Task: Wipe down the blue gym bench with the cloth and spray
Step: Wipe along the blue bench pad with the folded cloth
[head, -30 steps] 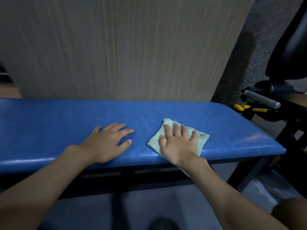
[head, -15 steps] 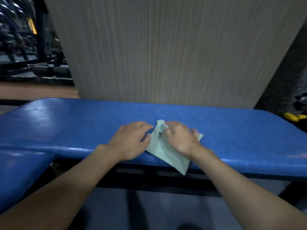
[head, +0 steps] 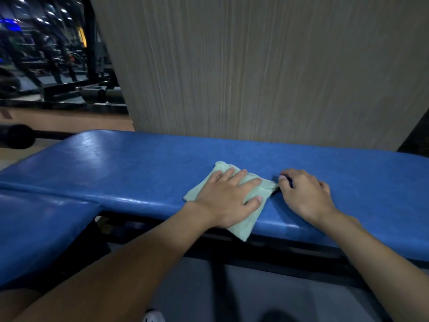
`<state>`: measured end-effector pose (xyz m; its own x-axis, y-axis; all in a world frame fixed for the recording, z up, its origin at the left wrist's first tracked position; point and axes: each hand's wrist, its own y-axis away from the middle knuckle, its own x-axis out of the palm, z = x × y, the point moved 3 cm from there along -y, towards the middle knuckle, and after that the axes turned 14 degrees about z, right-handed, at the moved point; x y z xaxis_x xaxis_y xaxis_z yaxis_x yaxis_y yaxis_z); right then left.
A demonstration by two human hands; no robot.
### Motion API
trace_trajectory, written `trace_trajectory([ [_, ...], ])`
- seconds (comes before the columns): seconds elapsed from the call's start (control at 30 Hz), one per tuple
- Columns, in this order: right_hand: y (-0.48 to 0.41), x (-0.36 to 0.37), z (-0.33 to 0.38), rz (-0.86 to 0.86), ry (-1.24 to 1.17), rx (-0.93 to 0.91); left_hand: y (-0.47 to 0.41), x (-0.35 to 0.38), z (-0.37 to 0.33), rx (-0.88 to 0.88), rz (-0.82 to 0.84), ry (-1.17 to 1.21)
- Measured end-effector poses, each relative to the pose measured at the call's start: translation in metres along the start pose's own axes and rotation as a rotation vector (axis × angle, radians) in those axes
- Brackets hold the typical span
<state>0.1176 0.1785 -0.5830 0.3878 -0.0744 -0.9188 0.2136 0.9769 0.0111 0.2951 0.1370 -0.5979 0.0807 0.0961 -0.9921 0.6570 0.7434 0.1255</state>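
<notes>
The blue gym bench (head: 139, 163) runs across the view, its pad glossy. A pale green cloth (head: 199, 191) lies on the pad near the front edge, and one corner hangs over that edge. My left hand (head: 229, 198) lies flat on the cloth with straight fingers and presses it down. My right hand (head: 306, 194) rests on the pad just to the right of the cloth with its fingers loosely curled. Its thumb lies by the cloth's right corner. No spray bottle is in view.
A second blue pad (head: 41, 224) adjoins the bench at lower left. A wood-grain panel (head: 255, 66) stands right behind the bench. Dark gym machines (head: 58, 66) and a bar end (head: 18, 135) are at far left. The black bench frame (head: 255, 249) runs below.
The cloth passed from my right hand to my left, which now lies flat on it. My right hand came off the cloth to its right. The view swung left along the bench.
</notes>
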Motion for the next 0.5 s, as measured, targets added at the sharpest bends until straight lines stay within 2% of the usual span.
trace_trajectory([
  [0.5, -0.025, 0.071, 0.173, 0.214, 0.132, -0.332, 0.072, 0.012, 0.188, -0.247, 0.019, 0.082],
])
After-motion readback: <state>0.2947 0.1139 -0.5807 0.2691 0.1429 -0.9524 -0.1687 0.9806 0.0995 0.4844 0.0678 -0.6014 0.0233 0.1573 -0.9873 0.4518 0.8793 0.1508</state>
